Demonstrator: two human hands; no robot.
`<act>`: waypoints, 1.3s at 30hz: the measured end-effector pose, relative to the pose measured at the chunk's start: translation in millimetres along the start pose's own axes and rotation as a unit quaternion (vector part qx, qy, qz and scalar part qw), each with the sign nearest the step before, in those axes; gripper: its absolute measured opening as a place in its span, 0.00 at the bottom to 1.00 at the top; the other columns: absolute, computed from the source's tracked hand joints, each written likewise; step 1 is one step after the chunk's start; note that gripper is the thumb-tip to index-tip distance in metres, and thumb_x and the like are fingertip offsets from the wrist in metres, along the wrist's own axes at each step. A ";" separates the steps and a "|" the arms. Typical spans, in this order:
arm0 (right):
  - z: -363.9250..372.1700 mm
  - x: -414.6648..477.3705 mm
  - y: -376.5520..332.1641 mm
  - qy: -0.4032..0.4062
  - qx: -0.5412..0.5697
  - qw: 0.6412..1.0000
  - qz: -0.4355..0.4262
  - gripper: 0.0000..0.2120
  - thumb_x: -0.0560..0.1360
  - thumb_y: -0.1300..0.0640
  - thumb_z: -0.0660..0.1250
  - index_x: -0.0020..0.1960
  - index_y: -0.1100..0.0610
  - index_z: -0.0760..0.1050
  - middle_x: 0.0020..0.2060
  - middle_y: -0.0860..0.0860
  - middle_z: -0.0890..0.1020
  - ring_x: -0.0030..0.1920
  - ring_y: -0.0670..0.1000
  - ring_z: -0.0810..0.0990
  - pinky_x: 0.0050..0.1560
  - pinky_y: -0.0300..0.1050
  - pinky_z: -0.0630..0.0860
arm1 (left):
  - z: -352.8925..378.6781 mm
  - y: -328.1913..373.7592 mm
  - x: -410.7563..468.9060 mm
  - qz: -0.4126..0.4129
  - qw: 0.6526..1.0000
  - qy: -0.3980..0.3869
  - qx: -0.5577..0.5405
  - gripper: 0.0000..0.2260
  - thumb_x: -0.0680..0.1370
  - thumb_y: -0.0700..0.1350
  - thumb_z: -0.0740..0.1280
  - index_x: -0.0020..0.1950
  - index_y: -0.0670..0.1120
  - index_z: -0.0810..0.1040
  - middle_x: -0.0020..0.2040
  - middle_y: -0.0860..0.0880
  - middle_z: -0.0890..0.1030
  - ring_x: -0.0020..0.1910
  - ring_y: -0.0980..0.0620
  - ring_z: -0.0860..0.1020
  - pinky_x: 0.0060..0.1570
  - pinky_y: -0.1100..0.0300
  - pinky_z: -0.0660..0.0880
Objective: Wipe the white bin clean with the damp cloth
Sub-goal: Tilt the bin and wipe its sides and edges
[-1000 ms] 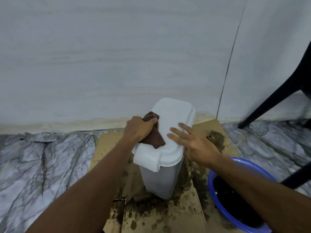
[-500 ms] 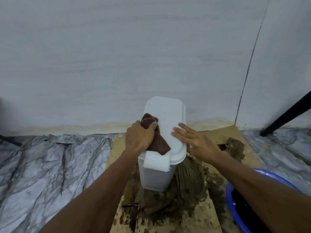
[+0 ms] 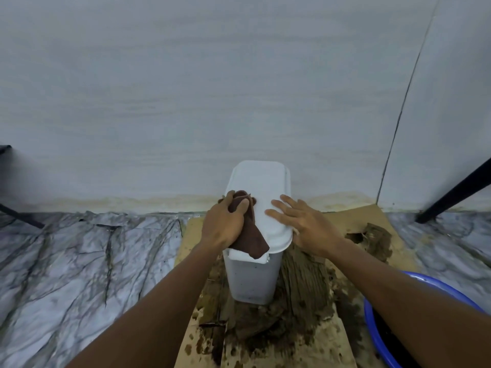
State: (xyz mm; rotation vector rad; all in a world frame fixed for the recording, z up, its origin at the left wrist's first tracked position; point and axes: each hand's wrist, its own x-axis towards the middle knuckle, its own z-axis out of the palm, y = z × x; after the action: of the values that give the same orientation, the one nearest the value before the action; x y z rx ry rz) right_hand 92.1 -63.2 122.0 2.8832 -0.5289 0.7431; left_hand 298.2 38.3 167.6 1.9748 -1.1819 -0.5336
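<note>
Left hand (image 3: 224, 224) grips the brown cloth (image 3: 249, 235) on the white bin (image 3: 252, 277) lid — right hand (image 3: 305, 224) flat, fingers spread — basin (image 3: 377, 328) cut off.

Home floor corner: marble-veined floor (image 3: 79, 261), plain grey wall (image 3: 186, 88), soiled wet cardboard (image 3: 318, 349), blue basin (image 3: 370, 328) near right, black furniture leg (image 3: 457, 192) far right.
</note>
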 end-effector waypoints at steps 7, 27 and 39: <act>5.2 9.7 -16.0 0.001 0.052 0.998 -0.018 0.42 0.61 0.73 0.71 0.72 0.50 0.69 0.70 0.54 0.75 0.69 0.64 0.73 0.38 0.58 0.83 | -12.7 -10.2 6.8 -0.037 0.991 0.004 -0.125 0.25 0.81 0.47 0.66 0.79 0.51 0.67 0.75 0.49 0.72 0.62 0.50 0.74 0.56 0.59 0.69; -18.4 77.7 32.6 -0.010 0.350 0.905 0.241 0.43 0.52 0.31 0.79 0.66 0.35 0.75 0.74 0.39 0.68 0.76 0.45 0.63 0.74 0.59 0.63 | 14.5 9.7 74.8 0.133 0.963 0.126 -0.197 0.19 0.79 0.48 0.62 0.70 0.48 0.79 0.70 0.49 0.77 0.70 0.52 0.74 0.72 0.50 0.70; 3.6 133.1 78.3 0.098 0.423 0.853 0.289 0.31 0.56 0.34 0.79 0.57 0.40 0.81 0.62 0.38 0.79 0.65 0.39 0.74 0.67 0.48 0.73 | 68.7 -22.1 109.0 0.288 0.905 0.274 -0.150 0.28 0.82 0.32 0.57 0.81 0.44 0.56 0.82 0.45 0.52 0.82 0.45 0.51 0.78 0.42 0.59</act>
State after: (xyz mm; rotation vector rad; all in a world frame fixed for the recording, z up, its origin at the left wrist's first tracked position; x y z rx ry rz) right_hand 174.4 -177.3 185.8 3.3191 -1.3709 1.7121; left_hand 317.0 -77.8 110.6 1.2902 -1.1517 0.1420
